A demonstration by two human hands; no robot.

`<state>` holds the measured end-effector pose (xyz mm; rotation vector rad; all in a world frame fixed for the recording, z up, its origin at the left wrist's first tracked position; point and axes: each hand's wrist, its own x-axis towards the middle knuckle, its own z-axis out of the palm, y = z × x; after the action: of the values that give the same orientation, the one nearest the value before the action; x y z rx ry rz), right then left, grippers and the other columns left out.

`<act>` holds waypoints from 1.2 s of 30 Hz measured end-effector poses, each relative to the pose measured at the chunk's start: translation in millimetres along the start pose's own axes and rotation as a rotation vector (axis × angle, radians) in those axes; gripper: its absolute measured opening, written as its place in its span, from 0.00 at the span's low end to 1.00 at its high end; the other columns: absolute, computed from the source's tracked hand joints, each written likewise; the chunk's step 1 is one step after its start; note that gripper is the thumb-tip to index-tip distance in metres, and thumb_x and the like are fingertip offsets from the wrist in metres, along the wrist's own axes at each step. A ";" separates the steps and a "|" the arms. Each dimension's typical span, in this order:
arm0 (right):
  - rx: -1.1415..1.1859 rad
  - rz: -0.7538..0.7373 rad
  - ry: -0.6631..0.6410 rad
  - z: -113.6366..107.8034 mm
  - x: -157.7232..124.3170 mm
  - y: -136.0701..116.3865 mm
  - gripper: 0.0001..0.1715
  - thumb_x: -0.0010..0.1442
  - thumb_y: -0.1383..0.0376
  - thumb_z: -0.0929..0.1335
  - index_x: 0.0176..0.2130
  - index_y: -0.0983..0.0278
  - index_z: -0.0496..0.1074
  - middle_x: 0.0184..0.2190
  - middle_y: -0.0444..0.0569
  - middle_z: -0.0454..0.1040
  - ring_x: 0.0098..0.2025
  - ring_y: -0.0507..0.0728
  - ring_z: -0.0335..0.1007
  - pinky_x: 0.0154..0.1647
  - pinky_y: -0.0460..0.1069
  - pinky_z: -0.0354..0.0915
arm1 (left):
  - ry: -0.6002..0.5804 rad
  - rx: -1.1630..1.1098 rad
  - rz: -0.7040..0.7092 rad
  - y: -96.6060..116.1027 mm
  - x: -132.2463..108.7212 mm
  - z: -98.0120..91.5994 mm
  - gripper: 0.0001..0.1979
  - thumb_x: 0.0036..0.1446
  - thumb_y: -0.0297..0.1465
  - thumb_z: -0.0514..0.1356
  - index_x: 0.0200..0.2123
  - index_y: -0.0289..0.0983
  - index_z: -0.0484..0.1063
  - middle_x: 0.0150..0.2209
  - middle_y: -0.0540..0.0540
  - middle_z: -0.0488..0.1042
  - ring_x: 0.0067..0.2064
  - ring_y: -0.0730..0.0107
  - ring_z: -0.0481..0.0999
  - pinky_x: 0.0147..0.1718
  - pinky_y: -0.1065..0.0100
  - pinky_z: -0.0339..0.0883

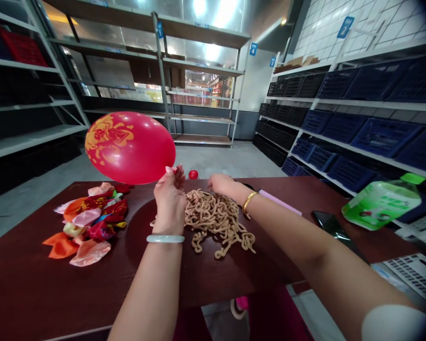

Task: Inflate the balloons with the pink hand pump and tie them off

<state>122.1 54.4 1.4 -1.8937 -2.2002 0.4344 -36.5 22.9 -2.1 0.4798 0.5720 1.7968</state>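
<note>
Fingers (179, 174) of left hand (169, 190) clamped on red balloon (133, 148), right hand (220, 183) with fingers curled beside tan strands (213, 209), grip unclear

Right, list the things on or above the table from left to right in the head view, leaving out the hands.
Limp balloons → inflated red balloon → tan coiled strands → lilac stick → dark phone → green-capped bottle.

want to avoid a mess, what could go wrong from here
The left hand pinches the red balloon at its end; if it isn't tied, which I can't tell, a slip might let air out. The tan cords by the right hand lie jumbled, so pulling one could drag others. The green bottle near the right edge of the table might fall if bumped.
</note>
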 end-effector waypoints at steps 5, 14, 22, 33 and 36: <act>0.026 0.076 -0.030 27.6 9.8 5.1 0.02 0.47 0.67 0.74 0.25 0.63 0.77 0.32 0.54 0.79 0.40 0.63 0.74 0.40 0.51 0.63 | 0.002 0.044 0.052 -1.6 2.3 -2.6 0.12 0.53 0.38 0.65 0.30 0.35 0.71 0.34 0.45 0.79 0.36 0.72 0.78 0.38 0.70 0.66; 0.509 -0.112 0.078 -16.2 -9.2 11.6 0.08 0.64 0.64 0.63 0.35 0.64 0.70 0.35 0.50 0.78 0.36 0.52 0.73 0.37 0.46 0.66 | 0.065 0.068 0.044 -1.7 3.7 -3.8 0.12 0.56 0.38 0.62 0.29 0.35 0.70 0.33 0.44 0.79 0.35 0.72 0.78 0.33 0.73 0.65; 1.375 -0.257 0.112 -57.0 -29.6 2.7 0.07 0.59 0.65 0.68 0.32 0.62 0.65 0.26 0.42 0.70 0.30 0.51 0.71 0.42 0.53 0.69 | 0.054 0.090 0.012 -3.6 3.8 -5.3 0.15 0.54 0.42 0.64 0.29 0.35 0.67 0.30 0.47 0.78 0.32 0.73 0.78 0.28 0.74 0.62; 0.249 -0.579 0.182 -40.8 -44.1 -24.8 0.07 0.57 0.73 0.66 0.34 0.63 0.73 0.32 0.44 0.75 0.32 0.51 0.68 0.35 0.46 0.59 | -0.277 0.366 -0.119 -26.5 -13.1 2.1 0.18 0.43 0.41 0.68 0.31 0.34 0.72 0.24 0.50 0.73 0.23 0.74 0.70 0.24 0.72 0.62; -0.089 -0.548 0.321 -31.8 -48.5 -27.4 0.07 0.61 0.68 0.65 0.33 0.63 0.73 0.32 0.47 0.76 0.32 0.53 0.67 0.32 0.48 0.55 | -0.231 0.371 -0.113 -34.8 -17.2 2.5 0.16 0.44 0.40 0.67 0.30 0.34 0.71 0.23 0.51 0.71 0.23 0.74 0.68 0.23 0.72 0.62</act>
<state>115.1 5.6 42.5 -1.2011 -2.3996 -0.0601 -3.8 15.3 -21.6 0.8777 0.7572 1.5051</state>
